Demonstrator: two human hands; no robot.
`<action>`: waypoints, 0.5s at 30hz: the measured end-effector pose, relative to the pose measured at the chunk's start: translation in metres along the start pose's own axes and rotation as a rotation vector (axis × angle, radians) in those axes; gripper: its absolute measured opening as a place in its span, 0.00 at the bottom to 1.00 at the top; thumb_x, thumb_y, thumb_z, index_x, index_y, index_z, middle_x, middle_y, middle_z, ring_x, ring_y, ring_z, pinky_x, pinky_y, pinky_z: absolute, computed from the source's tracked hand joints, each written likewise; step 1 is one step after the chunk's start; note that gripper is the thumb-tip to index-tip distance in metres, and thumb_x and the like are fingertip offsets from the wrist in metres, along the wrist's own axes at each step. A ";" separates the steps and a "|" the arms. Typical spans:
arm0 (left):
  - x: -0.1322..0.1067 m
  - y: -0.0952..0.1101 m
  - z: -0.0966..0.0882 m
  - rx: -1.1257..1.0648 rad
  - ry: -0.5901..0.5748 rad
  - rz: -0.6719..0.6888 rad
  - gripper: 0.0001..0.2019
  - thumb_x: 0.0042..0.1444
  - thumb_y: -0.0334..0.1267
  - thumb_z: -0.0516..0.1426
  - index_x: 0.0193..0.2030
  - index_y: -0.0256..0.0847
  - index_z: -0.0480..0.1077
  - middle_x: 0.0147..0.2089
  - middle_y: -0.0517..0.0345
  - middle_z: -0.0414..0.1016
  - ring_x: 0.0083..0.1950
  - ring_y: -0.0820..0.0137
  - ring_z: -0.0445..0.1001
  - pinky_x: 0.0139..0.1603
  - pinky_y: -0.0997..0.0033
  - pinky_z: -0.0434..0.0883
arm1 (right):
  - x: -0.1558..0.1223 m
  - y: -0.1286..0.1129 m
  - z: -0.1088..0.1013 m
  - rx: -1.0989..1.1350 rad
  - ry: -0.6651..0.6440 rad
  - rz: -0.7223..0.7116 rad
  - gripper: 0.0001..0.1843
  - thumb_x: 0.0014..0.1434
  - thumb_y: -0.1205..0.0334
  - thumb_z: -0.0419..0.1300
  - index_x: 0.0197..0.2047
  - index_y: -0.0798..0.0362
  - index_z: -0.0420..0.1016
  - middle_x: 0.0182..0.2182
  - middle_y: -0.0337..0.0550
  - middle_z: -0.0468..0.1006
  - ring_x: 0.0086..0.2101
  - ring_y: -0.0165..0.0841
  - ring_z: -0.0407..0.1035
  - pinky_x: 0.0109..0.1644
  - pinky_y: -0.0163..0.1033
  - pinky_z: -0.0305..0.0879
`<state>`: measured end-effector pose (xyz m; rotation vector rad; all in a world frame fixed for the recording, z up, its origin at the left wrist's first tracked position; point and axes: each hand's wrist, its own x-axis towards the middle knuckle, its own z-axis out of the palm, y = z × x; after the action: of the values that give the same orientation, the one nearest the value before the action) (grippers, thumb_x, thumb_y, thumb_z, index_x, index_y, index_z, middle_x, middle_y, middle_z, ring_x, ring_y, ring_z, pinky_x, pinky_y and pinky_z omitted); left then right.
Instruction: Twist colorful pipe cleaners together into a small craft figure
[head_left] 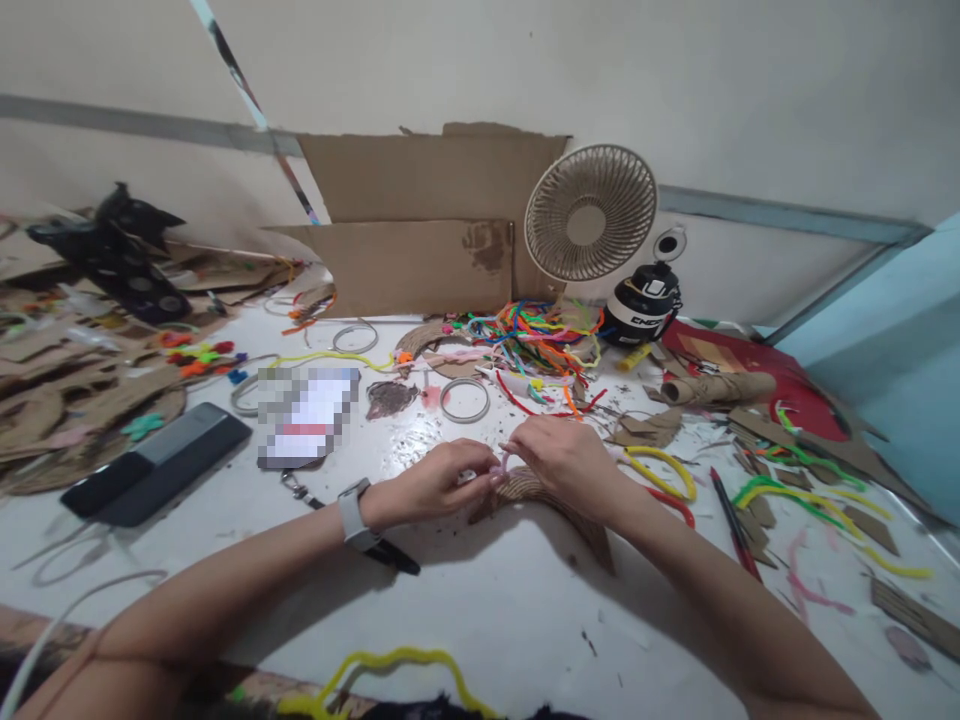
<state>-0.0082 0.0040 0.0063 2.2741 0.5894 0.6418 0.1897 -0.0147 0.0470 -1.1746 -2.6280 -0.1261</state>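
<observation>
Both of my hands meet over the middle of the white table. My left hand point(450, 478), with a grey watch on its wrist, pinches a short pale pink pipe cleaner point(504, 466). From the other side my right hand point(561, 455) has its fingertips closed on the upper part of the same pipe cleaner, which bends in a small loop. Beneath my hands lies a curved corrugated cardboard piece point(559, 500), partly covered by my right hand. Just right of my right hand are yellow-handled scissors point(664, 470).
A pile of coloured pipe cleaners point(525, 335) lies at the back, near a fan point(589, 215) and a black bottle point(641, 308). Left are a phone point(309, 420) and a dark power bank point(157, 465). A wire ring point(464, 400) sits ahead; a red pen point(735, 525) lies right.
</observation>
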 end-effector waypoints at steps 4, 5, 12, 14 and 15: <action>0.001 0.002 -0.002 -0.087 -0.055 -0.015 0.14 0.61 0.37 0.46 0.31 0.36 0.71 0.30 0.55 0.75 0.33 0.74 0.71 0.37 0.77 0.65 | 0.000 -0.001 0.000 0.001 0.011 -0.009 0.13 0.64 0.60 0.47 0.32 0.55 0.68 0.27 0.43 0.72 0.29 0.30 0.64 0.31 0.33 0.53; 0.001 0.002 -0.002 -0.109 -0.062 -0.026 0.15 0.61 0.37 0.46 0.31 0.36 0.71 0.30 0.55 0.76 0.32 0.74 0.71 0.37 0.77 0.65 | 0.000 -0.001 0.000 -0.001 0.016 -0.008 0.13 0.64 0.60 0.47 0.32 0.55 0.68 0.27 0.43 0.72 0.29 0.30 0.64 0.31 0.34 0.53; 0.000 0.002 -0.001 -0.098 -0.031 -0.048 0.14 0.61 0.37 0.47 0.32 0.35 0.70 0.31 0.55 0.75 0.32 0.74 0.71 0.36 0.77 0.65 | 0.001 -0.003 -0.001 0.007 0.008 0.012 0.13 0.63 0.61 0.47 0.33 0.56 0.68 0.28 0.44 0.73 0.30 0.31 0.65 0.32 0.33 0.55; 0.000 0.002 -0.002 -0.077 -0.001 -0.046 0.13 0.60 0.36 0.47 0.32 0.35 0.70 0.30 0.55 0.75 0.32 0.74 0.71 0.36 0.77 0.65 | 0.001 -0.004 -0.002 0.016 0.013 0.014 0.13 0.63 0.61 0.47 0.32 0.56 0.68 0.27 0.45 0.73 0.30 0.31 0.66 0.33 0.33 0.55; -0.001 0.002 -0.002 -0.066 0.014 -0.044 0.12 0.60 0.36 0.48 0.32 0.35 0.70 0.30 0.55 0.75 0.32 0.74 0.70 0.37 0.76 0.65 | 0.001 -0.005 -0.003 0.021 0.015 0.017 0.13 0.63 0.61 0.47 0.32 0.56 0.69 0.27 0.45 0.73 0.30 0.31 0.66 0.33 0.33 0.56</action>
<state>-0.0092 0.0031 0.0085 2.1910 0.6141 0.6470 0.1860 -0.0183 0.0499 -1.1840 -2.5996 -0.1030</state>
